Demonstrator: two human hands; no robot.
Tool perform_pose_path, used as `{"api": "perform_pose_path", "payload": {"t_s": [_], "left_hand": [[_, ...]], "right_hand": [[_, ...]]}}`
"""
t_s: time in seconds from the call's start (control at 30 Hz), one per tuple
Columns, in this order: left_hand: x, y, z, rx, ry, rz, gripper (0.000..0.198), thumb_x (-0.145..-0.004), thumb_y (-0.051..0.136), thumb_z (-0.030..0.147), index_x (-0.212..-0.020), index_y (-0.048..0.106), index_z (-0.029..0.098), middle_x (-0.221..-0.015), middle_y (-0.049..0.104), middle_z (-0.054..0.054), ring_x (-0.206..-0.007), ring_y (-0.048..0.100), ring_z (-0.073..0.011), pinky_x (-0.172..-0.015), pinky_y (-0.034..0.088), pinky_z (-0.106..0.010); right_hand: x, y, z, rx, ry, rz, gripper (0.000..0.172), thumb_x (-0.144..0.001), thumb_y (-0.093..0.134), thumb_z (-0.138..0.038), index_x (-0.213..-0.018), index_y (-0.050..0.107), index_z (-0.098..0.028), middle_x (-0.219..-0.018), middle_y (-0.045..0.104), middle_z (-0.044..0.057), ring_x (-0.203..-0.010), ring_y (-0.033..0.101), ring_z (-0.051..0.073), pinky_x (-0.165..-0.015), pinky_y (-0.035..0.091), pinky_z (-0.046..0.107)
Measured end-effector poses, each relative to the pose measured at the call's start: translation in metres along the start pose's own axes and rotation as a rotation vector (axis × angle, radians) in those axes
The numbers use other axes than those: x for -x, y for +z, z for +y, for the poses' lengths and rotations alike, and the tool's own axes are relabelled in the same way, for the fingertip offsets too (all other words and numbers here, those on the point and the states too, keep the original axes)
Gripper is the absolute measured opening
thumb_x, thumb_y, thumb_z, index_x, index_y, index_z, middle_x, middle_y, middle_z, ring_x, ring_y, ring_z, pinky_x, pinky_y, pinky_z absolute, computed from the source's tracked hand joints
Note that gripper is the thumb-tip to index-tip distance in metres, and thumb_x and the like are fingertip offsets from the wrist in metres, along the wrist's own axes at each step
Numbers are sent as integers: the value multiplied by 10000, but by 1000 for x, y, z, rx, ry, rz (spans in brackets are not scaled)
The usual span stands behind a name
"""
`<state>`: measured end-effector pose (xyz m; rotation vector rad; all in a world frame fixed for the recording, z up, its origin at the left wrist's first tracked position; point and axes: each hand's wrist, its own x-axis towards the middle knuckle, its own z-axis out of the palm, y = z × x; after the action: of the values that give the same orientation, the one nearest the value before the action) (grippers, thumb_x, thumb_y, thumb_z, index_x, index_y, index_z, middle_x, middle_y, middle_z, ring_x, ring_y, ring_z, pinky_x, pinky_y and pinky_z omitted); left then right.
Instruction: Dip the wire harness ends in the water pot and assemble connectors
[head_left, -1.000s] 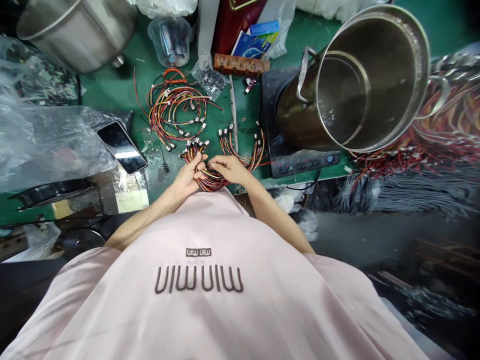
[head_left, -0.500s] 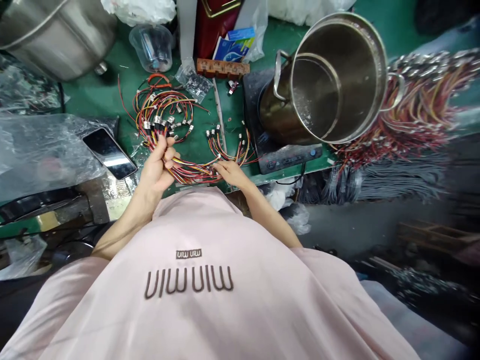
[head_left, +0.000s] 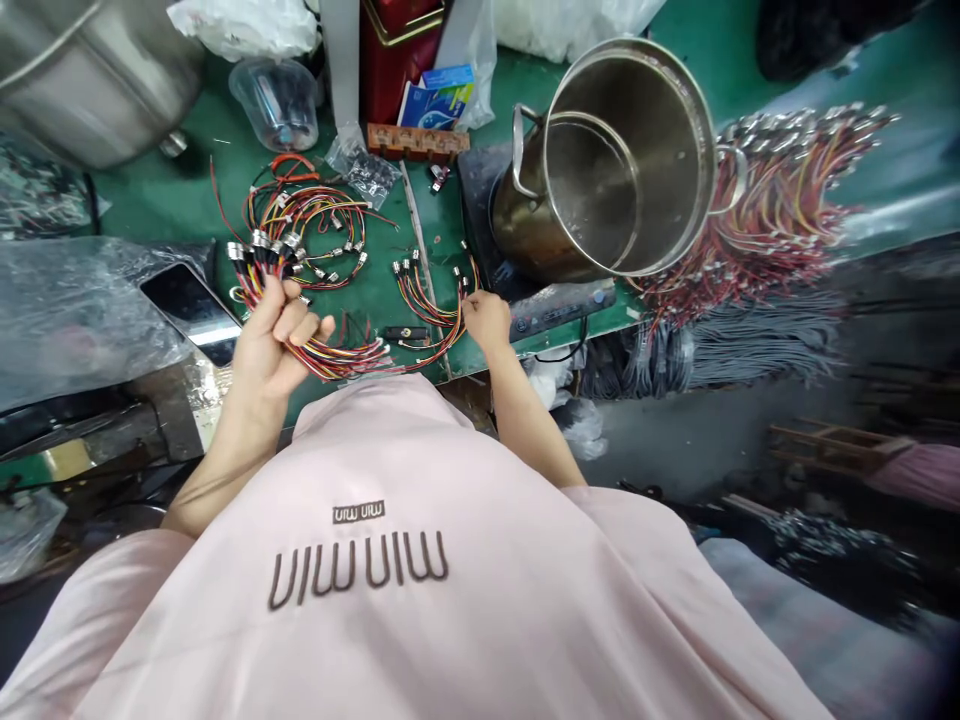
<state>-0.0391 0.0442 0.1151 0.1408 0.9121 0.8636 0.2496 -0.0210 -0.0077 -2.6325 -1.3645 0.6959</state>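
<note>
My left hand is closed around a bundle of red, yellow and black wire leads, their metal connector ends fanning out above my fingers. The bundle trails right along the table's front edge. My right hand is at the front edge beside the cooker, fingers curled on the connector ends of another group of leads. A loose tangle of the same wires lies on the green table behind my left hand.
A large steel pot sits on a black induction cooker at right. A big heap of wire leads lies beyond it. A phone and clear plastic sheeting lie at left; a plastic cup and steel bowl behind.
My left hand has lifted the bundle and swung left, away from my right. My right hand has slid right toward the cooker onto other leads. The view has shifted right.
</note>
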Motion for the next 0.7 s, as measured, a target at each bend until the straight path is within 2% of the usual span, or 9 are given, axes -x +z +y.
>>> {"api": "perform_pose_path", "payload": {"t_s": [0.07, 0.2, 0.33, 0.43, 0.53, 0.63, 0.7], "left_hand": [[-2, 1, -10, 0, -40, -11, 424, -1008, 386, 377, -709, 607, 172, -397, 268, 105, -326, 265, -28, -573, 535, -199], [-4, 2, -27, 0, -96, -1, 338, -957, 514, 383, -709, 600, 170, -404, 270, 108, -328, 282, -24, -500, 466, -159], [-3, 0, -36, 18, -152, -8, 337, -955, 521, 374, -705, 588, 159, -405, 277, 109, -334, 285, -24, -496, 448, -164], [-3, -2, -39, 37, -176, -14, 335, -958, 517, 368, -710, 584, 154, -405, 282, 108, -339, 287, -23, -492, 440, -160], [-5, -4, -40, 37, -187, -7, 332, -965, 504, 368, -724, 586, 156, -407, 286, 109, -341, 289, -24, -498, 445, -159], [-6, -7, -39, 33, -188, -1, 322, -957, 518, 377, -730, 589, 159, -411, 289, 109, -341, 296, -24, -498, 448, -160], [-7, -8, -39, 42, -192, -10, 318, -954, 524, 375, -731, 592, 157, -412, 290, 108, -342, 299, -25, -496, 449, -162]], "right_hand": [[-10, 0, -3, 46, 63, -17, 276, -909, 513, -301, -980, 720, -133, -1002, 719, 187, -988, 661, 326, -868, 476, 416], [-22, 8, -5, 42, 108, -37, 285, -905, 536, -323, -990, 704, -108, -1026, 706, 220, -1012, 651, 336, -890, 476, 440], [-30, 19, -2, -48, 38, -30, 180, -862, 573, -274, -912, 707, -163, -978, 723, 142, -970, 653, 280, -866, 472, 371], [-36, 27, -1, -178, -11, -32, 120, -806, 618, -271, -804, 688, -175, -852, 714, 76, -849, 643, 228, -798, 465, 326], [-39, 31, -1, -390, 19, -29, 102, -735, 644, -259, -699, 640, -164, -713, 656, 16, -737, 596, 177, -737, 449, 296], [-42, 31, -2, -600, 43, -11, 92, -683, 644, -234, -657, 596, -159, -658, 598, -18, -676, 550, 137, -702, 432, 269], [-44, 30, -3, -653, 27, 11, 97, -679, 637, -229, -651, 573, -161, -644, 572, -27, -654, 530, 125, -684, 423, 257]]}}
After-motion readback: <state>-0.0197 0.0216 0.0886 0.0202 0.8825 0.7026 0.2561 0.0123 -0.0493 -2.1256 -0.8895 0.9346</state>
